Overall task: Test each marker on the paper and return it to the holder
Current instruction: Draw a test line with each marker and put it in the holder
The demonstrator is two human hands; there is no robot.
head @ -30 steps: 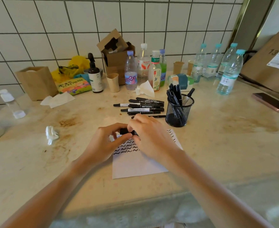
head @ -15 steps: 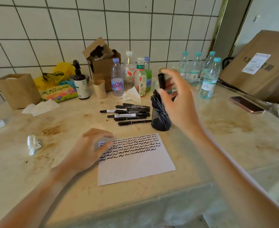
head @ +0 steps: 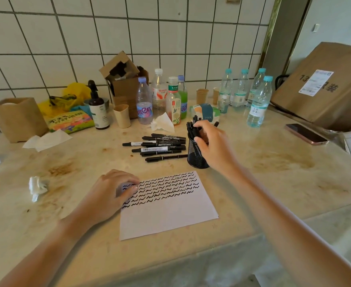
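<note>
Head view: the right hand (head: 213, 141) curls over the black wire-mesh holder (head: 196, 155), fingers bent around the markers standing in it (head: 193, 126). Just left of that hand, loose black markers (head: 160, 147) lie on the stained stone surface (head: 284, 183). The left hand (head: 110, 195), fingers loosely bent and gripping nothing, rests on the squiggle-marked paper (head: 166, 208).

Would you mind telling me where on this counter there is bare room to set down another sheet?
Bare counter lies right of the mesh holder, between the paper and the phone, and also between the crumpled tissue and the loose markers. The back edge is crowded with bottles, cups and boxes.
</note>
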